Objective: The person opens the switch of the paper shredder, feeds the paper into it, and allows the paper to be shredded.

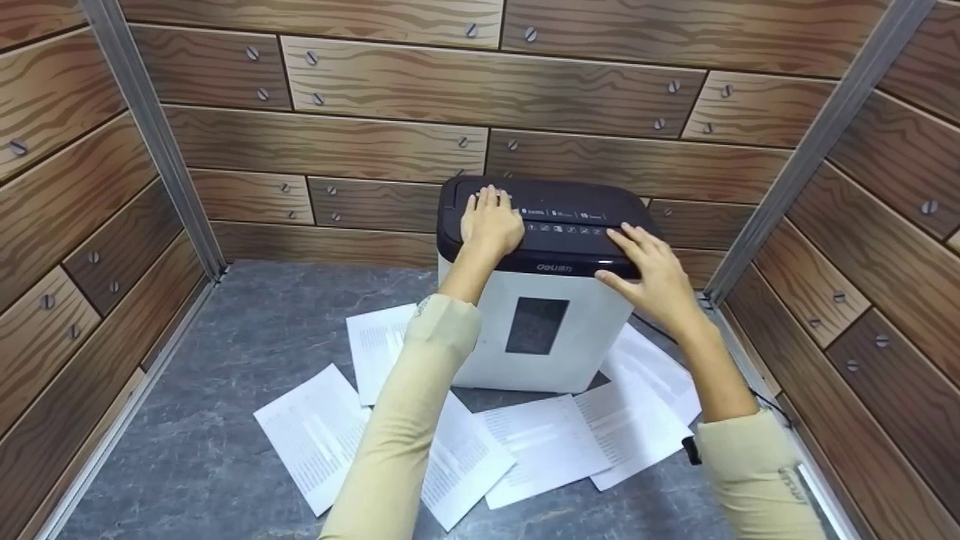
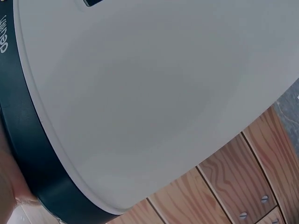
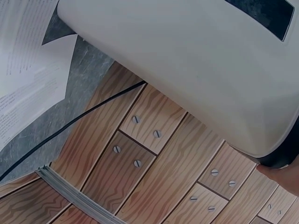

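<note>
A paper shredder (image 1: 585, 322) with a white body and a black lid stands upright near the back wall. Palm down, my left hand (image 1: 493, 223) lies on the left part of the lid, fingers stretched toward the back. At the lid's right front corner, my right hand (image 1: 658, 281) rests with its fingers on top and the thumb spread along the front edge. A dark window (image 1: 536, 326) shows in the shredder's front. From the right wrist, the fingertip of my right hand (image 3: 282, 176) touches the black rim beside the white body (image 3: 187, 60).
Several printed sheets lie around the shredder's base, among them one at the left (image 1: 315, 435) and one in front (image 1: 547, 446). A black cord (image 3: 79, 116) runs from behind the shredder. Wood-patterned walls (image 1: 390, 142) enclose the grey floor (image 1: 187, 420).
</note>
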The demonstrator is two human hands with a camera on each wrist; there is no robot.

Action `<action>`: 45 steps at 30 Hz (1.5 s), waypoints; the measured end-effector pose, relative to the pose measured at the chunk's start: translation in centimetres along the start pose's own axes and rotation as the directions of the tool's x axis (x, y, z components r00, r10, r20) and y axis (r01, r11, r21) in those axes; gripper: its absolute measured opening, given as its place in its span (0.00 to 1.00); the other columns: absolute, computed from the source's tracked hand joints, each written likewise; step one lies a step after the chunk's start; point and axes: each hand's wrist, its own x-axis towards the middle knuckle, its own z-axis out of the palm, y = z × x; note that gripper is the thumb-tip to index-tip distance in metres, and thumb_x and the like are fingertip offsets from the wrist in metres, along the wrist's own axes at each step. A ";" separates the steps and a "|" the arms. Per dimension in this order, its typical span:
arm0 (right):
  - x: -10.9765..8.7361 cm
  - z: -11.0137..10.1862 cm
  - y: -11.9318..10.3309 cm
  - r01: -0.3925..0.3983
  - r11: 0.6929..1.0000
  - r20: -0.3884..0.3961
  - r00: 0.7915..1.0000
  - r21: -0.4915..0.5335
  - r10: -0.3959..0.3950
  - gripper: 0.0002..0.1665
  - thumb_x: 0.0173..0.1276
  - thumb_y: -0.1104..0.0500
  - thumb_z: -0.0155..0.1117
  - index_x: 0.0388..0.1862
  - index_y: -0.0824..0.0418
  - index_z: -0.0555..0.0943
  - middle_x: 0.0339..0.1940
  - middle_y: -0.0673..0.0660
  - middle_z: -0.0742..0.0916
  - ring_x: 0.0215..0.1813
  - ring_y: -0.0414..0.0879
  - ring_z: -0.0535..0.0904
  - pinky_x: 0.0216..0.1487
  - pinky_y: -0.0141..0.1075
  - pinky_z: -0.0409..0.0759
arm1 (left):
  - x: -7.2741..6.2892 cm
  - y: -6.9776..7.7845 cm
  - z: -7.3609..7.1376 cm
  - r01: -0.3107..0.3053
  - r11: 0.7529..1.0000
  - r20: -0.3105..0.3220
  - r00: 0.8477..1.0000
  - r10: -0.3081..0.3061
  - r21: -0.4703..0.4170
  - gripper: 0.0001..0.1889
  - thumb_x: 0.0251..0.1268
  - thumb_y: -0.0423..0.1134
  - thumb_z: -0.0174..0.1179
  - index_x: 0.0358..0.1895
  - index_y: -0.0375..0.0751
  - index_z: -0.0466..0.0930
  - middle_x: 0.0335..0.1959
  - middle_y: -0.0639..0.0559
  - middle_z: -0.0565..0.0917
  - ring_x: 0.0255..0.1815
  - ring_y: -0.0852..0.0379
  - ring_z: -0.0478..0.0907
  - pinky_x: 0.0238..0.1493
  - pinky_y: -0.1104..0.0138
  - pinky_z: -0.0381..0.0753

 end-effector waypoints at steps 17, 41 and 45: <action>-0.7 0.4 0.2 -0.026 0.999 -0.006 1.000 0.020 0.026 0.39 0.59 0.41 0.62 0.66 0.54 0.67 0.67 0.62 0.66 0.68 0.60 0.55 0.63 0.59 0.53 | -3.0 -0.1 1.9 -0.073 0.997 -0.290 0.954 0.073 0.011 0.23 0.71 0.46 0.36 0.63 0.43 0.69 0.65 0.44 0.66 0.66 0.49 0.59 0.66 0.60 0.55; -1.8 3.2 -0.9 -0.009 0.991 -0.370 0.927 0.131 0.058 0.30 0.56 0.47 0.67 0.58 0.54 0.76 0.60 0.58 0.73 0.66 0.54 0.59 0.63 0.50 0.59 | -7.0 -3.6 7.1 -0.366 0.915 -0.727 0.580 0.367 0.170 0.20 0.71 0.50 0.43 0.59 0.50 0.74 0.58 0.48 0.72 0.61 0.50 0.63 0.66 0.60 0.50; -1.9 3.8 -1.0 0.007 0.992 -0.434 0.900 0.125 0.048 0.29 0.57 0.49 0.67 0.57 0.54 0.76 0.60 0.58 0.74 0.67 0.52 0.58 0.64 0.47 0.58 | -7.2 -3.4 7.2 -0.377 0.914 -0.736 0.575 0.356 0.148 0.19 0.71 0.47 0.45 0.60 0.48 0.73 0.59 0.47 0.71 0.62 0.49 0.62 0.68 0.59 0.48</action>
